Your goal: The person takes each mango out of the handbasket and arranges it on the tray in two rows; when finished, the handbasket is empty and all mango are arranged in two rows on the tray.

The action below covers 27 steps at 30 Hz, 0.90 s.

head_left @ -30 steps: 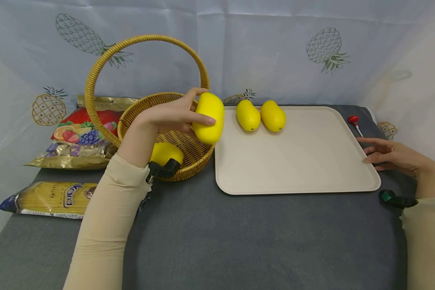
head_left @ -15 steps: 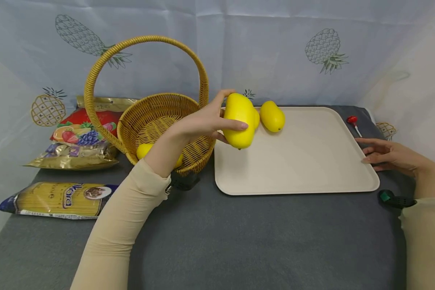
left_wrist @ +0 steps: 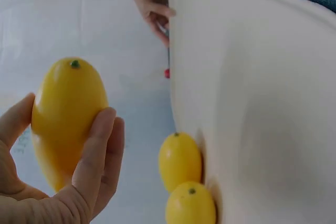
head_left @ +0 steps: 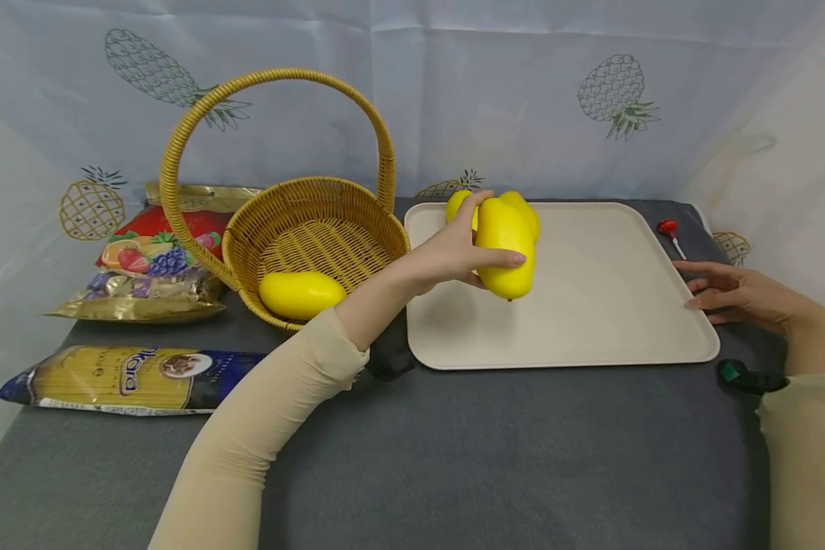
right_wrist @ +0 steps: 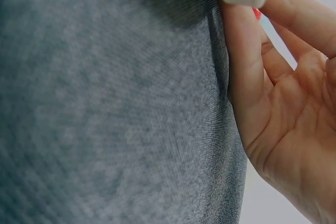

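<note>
My left hand (head_left: 447, 256) grips a yellow mango (head_left: 505, 248) between thumb and fingers, held above the left part of the beige tray (head_left: 591, 313). In the left wrist view this mango (left_wrist: 68, 108) stands on end, its dark stem spot upward. Two more mangoes, one (left_wrist: 180, 161) beside the other (left_wrist: 190, 205), lie at the tray's back edge; the head view shows them partly hidden behind the held one. At the tray's right edge rests my right hand (head_left: 749, 298), fingers loose, thumb touching the rim. Another mango (head_left: 301, 295) lies in the wicker basket (head_left: 316, 187).
The basket's tall hoop handle (head_left: 282, 74) rises left of the tray. Farther left are a candy bag (head_left: 154, 263) and a pasta packet (head_left: 131, 380) on the grey cloth (head_left: 495, 451). A red lollipop (head_left: 668, 228) lies behind my right hand. A pineapple-print curtain (head_left: 495, 99) hangs behind.
My left hand has carried the mango rightward from over the basket to over the tray. The mango in the basket has come into full sight. My right hand has stayed in place.
</note>
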Tool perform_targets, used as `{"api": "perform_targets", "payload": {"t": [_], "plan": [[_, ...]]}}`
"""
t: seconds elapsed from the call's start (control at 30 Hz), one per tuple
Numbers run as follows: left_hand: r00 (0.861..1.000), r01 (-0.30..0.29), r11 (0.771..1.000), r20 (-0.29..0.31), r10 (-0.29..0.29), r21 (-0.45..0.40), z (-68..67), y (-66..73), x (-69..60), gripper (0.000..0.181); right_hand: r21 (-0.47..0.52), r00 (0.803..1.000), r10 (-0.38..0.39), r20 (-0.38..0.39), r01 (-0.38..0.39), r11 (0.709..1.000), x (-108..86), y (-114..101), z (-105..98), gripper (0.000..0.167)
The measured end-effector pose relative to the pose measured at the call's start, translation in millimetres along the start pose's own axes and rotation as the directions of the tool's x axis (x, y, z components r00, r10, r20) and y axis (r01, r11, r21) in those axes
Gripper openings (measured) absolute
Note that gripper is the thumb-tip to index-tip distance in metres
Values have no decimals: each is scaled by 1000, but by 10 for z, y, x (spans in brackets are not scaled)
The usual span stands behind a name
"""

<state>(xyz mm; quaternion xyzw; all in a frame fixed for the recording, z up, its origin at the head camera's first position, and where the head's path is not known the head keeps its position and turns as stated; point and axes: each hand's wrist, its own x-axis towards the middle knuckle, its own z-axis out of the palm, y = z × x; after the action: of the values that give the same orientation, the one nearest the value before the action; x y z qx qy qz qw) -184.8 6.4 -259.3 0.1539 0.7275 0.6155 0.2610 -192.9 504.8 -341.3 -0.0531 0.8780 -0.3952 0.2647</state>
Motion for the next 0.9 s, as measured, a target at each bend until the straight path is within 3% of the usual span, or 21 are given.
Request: {"api": "perform_targets", "payload": {"t": [0.27,0.5,0.67,0.9], "plan": [[1000,12,1000,-20,-12,4,225,-49,152,102,6,1000,-15,-1,15,1000,-5,11,3,65],[997,81,997,2,-81,6,455,-136,286,107,17,1000,-30,8,30,999,-4,5,6,67],[994,113,993,14,-112,-23,582,-170,365,99,27,999,-39,21,38,999,-2,-5,11,66],[985,170,985,-17,-170,-20,711,-242,495,103,15,999,-43,9,43,999,-2,9,11,67]]}}
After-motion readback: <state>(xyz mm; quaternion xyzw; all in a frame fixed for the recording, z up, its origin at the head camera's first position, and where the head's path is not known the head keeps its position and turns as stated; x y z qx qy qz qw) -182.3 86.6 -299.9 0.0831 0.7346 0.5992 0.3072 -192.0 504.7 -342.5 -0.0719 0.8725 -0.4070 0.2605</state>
